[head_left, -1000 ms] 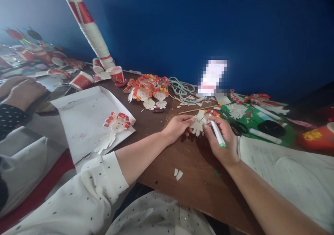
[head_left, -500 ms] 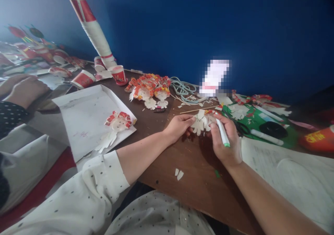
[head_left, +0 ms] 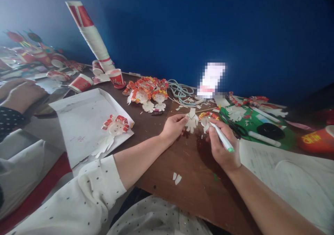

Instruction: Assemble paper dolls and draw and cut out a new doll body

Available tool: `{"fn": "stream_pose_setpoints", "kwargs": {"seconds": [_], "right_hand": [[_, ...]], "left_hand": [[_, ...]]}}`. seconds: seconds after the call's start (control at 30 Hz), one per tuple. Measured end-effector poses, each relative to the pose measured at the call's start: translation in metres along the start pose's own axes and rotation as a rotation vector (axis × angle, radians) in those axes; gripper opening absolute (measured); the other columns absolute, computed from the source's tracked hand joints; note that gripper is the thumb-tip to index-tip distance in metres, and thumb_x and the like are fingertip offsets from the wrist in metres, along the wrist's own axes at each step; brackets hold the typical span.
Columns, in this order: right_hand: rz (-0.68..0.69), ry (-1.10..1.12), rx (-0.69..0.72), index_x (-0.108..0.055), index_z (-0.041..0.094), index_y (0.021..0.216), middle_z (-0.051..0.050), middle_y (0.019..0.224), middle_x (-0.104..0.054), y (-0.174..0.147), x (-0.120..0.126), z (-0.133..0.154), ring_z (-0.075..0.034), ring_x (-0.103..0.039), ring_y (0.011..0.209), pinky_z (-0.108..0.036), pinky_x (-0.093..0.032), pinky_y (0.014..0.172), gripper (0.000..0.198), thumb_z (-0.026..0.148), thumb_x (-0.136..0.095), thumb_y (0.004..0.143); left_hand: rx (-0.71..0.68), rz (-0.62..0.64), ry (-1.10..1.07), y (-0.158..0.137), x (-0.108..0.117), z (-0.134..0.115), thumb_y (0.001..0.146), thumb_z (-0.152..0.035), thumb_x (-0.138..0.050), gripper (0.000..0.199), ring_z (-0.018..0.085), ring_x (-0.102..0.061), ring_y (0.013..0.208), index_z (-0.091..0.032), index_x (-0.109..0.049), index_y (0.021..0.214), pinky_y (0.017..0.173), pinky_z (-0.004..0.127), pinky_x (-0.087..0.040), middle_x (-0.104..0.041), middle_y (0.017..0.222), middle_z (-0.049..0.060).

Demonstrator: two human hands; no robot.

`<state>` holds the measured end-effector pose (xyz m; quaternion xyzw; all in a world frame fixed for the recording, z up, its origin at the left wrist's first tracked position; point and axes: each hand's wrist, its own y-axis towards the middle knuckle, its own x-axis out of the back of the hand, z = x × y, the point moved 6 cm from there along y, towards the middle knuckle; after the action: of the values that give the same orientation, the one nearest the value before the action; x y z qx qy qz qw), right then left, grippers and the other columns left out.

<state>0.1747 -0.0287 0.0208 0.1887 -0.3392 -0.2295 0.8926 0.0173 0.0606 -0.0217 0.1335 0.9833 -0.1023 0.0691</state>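
My left hand (head_left: pixel 174 128) pinches the edge of a white paper doll-body cutout (head_left: pixel 192 122) with fringed lower strips. In my right hand (head_left: pixel 224 141) is a white marker (head_left: pixel 221 136), its green end pointing down toward me. Just left of the right fingertips sits a paper doll head (head_left: pixel 205 119) with red and yellow curled hair. Whether those fingers also touch the head I cannot tell. A small gap separates the head from the body cutout. Two white paper scraps (head_left: pixel 176 178) lie on the brown table (head_left: pixel 161 169) nearer to me.
A finished-looking doll (head_left: pixel 116 127) lies on a white envelope (head_left: pixel 78 123) at left. Behind are a doll pile (head_left: pixel 147 92), a paper-cup stack (head_left: pixel 94 37), a coiled cable (head_left: pixel 181 90) and a blurred bright rectangle (head_left: pixel 212 79). Scissors (head_left: pixel 237 127) lie right; another person's hands (head_left: pixel 23 94) rest far left.
The doll head and the body cutout have come apart slightly, leaving a gap. The marker's green end has swung a little to the right. The whole view has shifted slightly.
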Motion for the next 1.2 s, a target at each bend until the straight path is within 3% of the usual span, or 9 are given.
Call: {"fn": "stream_pose_setpoints", "kwargs": {"seconds": [0.33,0.47,0.67,0.83,1.0,1.2], "right_hand": [[0.032,0.003,0.427,-0.064,0.025,0.120,-0.007,0.100,-0.066,-0.006,0.001,0.033,-0.021,-0.064,0.090,-0.039,-0.054,0.083,0.035,0.014,-0.056,0.087],[0.124,0.053,0.470,-0.063,0.022,0.123,-0.007,0.093,-0.061,-0.008,-0.001,0.036,-0.017,-0.062,0.079,-0.032,-0.054,0.075,0.040,0.010,-0.058,0.085],[0.230,0.086,0.501,-0.062,0.019,0.115,-0.005,0.089,-0.064,-0.010,-0.004,0.036,-0.015,-0.063,0.079,-0.029,-0.052,0.074,0.036,0.006,-0.059,0.082],[0.243,-0.024,0.557,-0.058,0.017,0.101,-0.003,0.082,-0.065,-0.012,-0.007,0.034,-0.015,-0.062,0.072,-0.028,-0.050,0.070,0.022,0.011,-0.062,0.080],[0.353,-0.210,0.618,-0.059,0.017,0.091,-0.003,0.073,-0.060,-0.014,-0.017,0.036,-0.015,-0.057,0.065,-0.027,-0.044,0.061,0.005,0.018,-0.056,0.086],[0.372,-0.288,0.679,-0.063,0.018,0.087,-0.003,0.071,-0.056,-0.015,-0.018,0.041,-0.015,-0.053,0.062,-0.026,-0.038,0.059,0.009,0.019,-0.054,0.088]], "left_hand": [[0.033,0.026,0.018,-0.001,-0.001,0.002,0.084,-0.031,-0.058,0.024,0.005,-0.039,0.039,-0.015,-0.069,0.099,0.039,0.017,-0.030,-0.047,0.051,-0.005],[0.055,0.029,0.014,-0.003,-0.001,-0.001,0.084,-0.032,-0.058,0.025,0.005,-0.037,0.036,-0.014,-0.068,0.099,0.037,0.017,-0.028,-0.046,0.048,-0.006],[0.076,-0.012,0.008,-0.004,0.000,0.001,0.084,-0.034,-0.058,0.027,0.006,-0.036,0.035,-0.015,-0.068,0.101,0.036,0.017,-0.026,-0.046,0.047,-0.006],[0.034,0.010,0.007,-0.001,0.001,0.004,0.083,-0.037,-0.060,0.028,0.006,-0.037,0.035,-0.015,-0.068,0.099,0.036,0.017,-0.027,-0.046,0.046,-0.006],[0.042,0.006,-0.014,0.001,0.001,0.006,0.082,-0.038,-0.062,0.030,0.005,-0.036,0.035,-0.015,-0.068,0.099,0.036,0.017,-0.025,-0.045,0.045,-0.007],[0.030,-0.005,-0.001,0.002,0.002,0.005,0.081,-0.037,-0.062,0.027,0.005,-0.035,0.036,-0.015,-0.068,0.096,0.037,0.017,-0.026,-0.046,0.045,-0.006]]}}
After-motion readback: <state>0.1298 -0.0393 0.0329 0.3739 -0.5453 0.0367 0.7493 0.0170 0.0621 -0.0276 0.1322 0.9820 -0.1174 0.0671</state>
